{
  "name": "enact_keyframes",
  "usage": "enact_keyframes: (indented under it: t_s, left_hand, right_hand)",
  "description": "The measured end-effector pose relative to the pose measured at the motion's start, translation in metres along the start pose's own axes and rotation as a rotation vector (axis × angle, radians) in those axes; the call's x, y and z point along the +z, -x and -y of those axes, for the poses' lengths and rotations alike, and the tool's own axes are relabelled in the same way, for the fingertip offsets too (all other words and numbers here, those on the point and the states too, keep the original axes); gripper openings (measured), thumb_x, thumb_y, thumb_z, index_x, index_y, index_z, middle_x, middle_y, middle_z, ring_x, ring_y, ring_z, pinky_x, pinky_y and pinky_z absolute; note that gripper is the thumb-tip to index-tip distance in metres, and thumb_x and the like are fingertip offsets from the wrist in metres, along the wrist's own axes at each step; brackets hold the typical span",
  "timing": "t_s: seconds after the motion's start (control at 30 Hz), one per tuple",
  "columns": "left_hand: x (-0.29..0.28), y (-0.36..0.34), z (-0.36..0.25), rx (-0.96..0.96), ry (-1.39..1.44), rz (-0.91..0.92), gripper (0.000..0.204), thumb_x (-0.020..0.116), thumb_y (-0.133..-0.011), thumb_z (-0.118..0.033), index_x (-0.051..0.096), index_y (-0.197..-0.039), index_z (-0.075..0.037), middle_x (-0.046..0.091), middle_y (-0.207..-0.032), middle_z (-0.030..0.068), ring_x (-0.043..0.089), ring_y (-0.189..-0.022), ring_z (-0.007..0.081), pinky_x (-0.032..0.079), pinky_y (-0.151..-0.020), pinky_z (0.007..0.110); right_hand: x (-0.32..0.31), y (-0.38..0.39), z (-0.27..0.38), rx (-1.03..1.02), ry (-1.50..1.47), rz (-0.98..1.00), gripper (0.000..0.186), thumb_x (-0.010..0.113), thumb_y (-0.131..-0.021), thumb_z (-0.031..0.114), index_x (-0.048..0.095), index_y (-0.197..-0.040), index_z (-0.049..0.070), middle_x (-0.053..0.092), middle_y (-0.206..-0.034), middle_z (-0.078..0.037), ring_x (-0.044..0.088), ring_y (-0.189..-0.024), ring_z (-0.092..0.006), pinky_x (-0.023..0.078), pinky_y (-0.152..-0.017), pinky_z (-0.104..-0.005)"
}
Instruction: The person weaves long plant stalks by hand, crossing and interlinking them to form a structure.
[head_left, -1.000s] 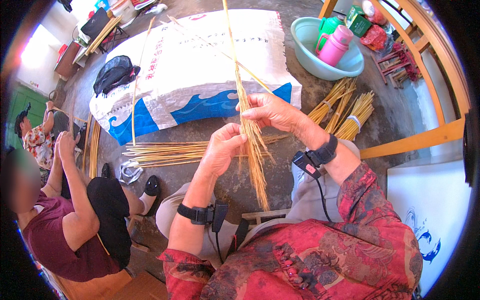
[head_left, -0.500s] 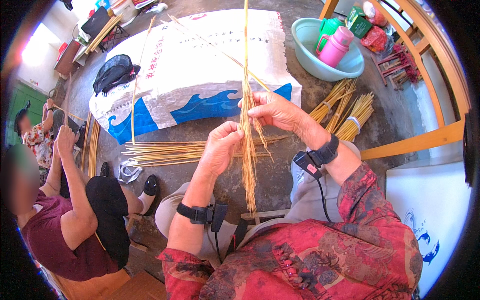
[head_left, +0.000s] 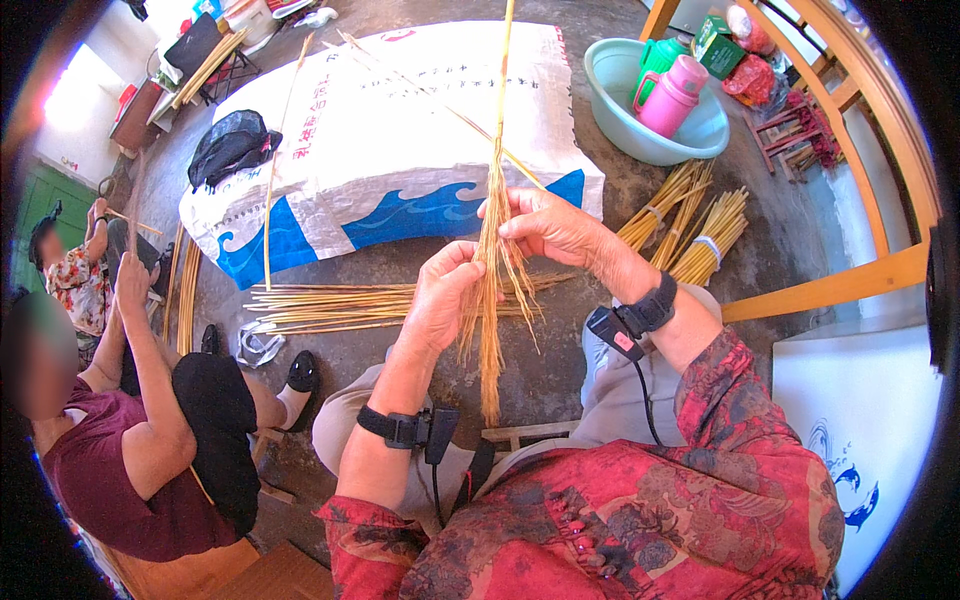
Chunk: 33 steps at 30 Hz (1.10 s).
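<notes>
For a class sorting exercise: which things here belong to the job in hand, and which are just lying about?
Job in hand:
bushy straw stalk, held in left hand and right hand
loose stalks, probably
tied bundles, probably

Lying about, apparently:
pink flask, in pale blue basin
black item, on white sheet

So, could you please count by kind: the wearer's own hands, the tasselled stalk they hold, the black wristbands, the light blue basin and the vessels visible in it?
Left hand and right hand: 2
Tasselled stalk: 1
Left wristband and right wristband: 2
Basin: 1
Pink vessel and green vessel: 2
Total: 8
</notes>
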<state>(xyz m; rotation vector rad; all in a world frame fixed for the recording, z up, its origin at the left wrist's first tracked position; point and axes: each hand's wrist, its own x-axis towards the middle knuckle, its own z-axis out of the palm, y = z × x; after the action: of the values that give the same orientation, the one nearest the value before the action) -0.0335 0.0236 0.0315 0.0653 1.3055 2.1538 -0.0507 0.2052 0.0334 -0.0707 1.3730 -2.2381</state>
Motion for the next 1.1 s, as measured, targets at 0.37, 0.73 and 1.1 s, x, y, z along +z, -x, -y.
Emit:
enact_keyframes:
  t_s: [0.37, 0.73, 1.1]
  left_hand:
    - [-0.003, -0.002, 0.003, -0.018, 0.019, 0.004, 0.007, 0.052, -0.082, -0.012, 0.052, -0.083, -0.005, 0.055, -0.072, 0.001, 0.054, -0.064, 0.0095, 0.048, -0.06, 0.026]
    - [-0.005, -0.005, 0.009, 0.014, -0.024, -0.013, 0.004, 0.055, -0.078, -0.007, 0.053, -0.082, -0.005, 0.056, -0.078, 0.0004, 0.052, -0.068, 0.0078, 0.043, -0.064, 0.022]
    - [-0.004, -0.006, 0.007, 0.018, 0.076, 0.038, 0.009, 0.057, -0.077, -0.004, 0.054, -0.085, -0.004, 0.058, -0.08, 0.0022, 0.056, -0.07, 0.0089, 0.047, -0.064, 0.022]
  right_hand:
    - [-0.002, -0.003, -0.003, -0.015, -0.075, 0.037, 0.025, 0.053, -0.077, 0.008, 0.047, -0.102, 0.005, 0.055, -0.089, -0.004, 0.056, -0.079, -0.0129, 0.048, -0.071, -0.0272]
    - [0.004, -0.002, -0.01, 0.016, -0.006, -0.02, 0.022, 0.055, -0.074, 0.008, 0.048, -0.095, 0.001, 0.053, -0.085, -0.004, 0.055, -0.074, -0.0127, 0.048, -0.068, -0.0261]
    - [0.0, -0.002, -0.013, 0.03, 0.002, -0.01, 0.02, 0.053, -0.075, 0.011, 0.05, -0.094, 0.003, 0.054, -0.084, -0.004, 0.055, -0.073, -0.0122, 0.048, -0.066, -0.0254]
